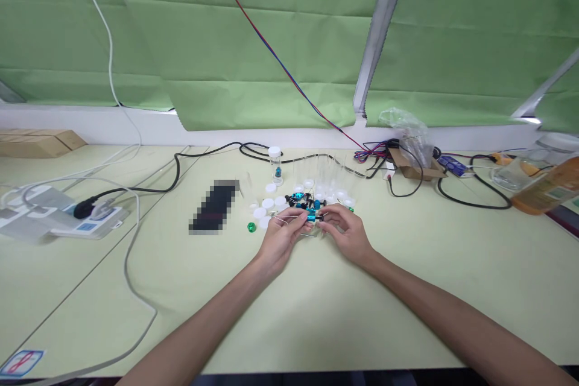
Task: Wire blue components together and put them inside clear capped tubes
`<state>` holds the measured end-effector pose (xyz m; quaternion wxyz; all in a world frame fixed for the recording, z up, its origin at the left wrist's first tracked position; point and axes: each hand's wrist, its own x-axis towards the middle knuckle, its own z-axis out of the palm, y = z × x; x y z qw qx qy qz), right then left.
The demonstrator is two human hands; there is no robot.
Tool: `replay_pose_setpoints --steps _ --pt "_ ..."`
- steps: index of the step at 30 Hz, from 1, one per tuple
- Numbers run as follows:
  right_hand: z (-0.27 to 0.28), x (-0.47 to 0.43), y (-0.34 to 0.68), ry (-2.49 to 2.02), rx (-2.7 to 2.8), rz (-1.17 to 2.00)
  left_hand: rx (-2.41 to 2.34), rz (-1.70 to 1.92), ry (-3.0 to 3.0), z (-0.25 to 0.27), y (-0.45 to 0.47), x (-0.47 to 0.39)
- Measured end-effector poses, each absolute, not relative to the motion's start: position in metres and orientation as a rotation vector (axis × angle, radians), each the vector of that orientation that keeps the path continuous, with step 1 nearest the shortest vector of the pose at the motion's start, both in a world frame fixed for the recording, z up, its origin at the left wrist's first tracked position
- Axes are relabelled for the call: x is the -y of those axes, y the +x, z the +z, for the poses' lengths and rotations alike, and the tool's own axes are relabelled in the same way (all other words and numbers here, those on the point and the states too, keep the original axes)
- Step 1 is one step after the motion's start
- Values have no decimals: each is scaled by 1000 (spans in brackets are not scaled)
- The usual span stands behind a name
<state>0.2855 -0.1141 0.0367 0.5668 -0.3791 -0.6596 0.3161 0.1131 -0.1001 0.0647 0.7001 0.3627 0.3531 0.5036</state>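
My left hand (pixel 281 235) pinches a small shiny blue cylindrical part (pixel 312 216) with a black end and thin metal wire near it. From the other side, the thumb and fingertips of my right hand (pixel 348 234) close at the black end (pixel 321 218) of this part. Just beyond the fingers lies a pile of similar blue and black parts (pixel 298 196). White round caps (pixel 259 213) are scattered to the left of the pile, with a green faceted piece (pixel 251 227) near them. A clear capped tube (pixel 275 166) stands upright behind, with a blue part inside.
Several clear open tubes (pixel 323 172) stand behind the pile. A dark pixelated rectangle (pixel 215 207) lies left. Power strips (pixel 90 220) and cables occupy the left side. An open cardboard box (pixel 409 166), an orange bottle (pixel 549 190) and a clear jar (pixel 515 172) are at right.
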Motion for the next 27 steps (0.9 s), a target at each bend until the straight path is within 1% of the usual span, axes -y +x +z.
replay_pose_setpoints --steps 7,17,27 --pt "38 115 284 -898 1495 844 -798 1103 841 67 114 103" --pt "35 114 285 -932 1505 886 -792 1100 827 69 115 103" --pt "38 114 287 -921 1617 696 -782 1140 780 65 114 99"
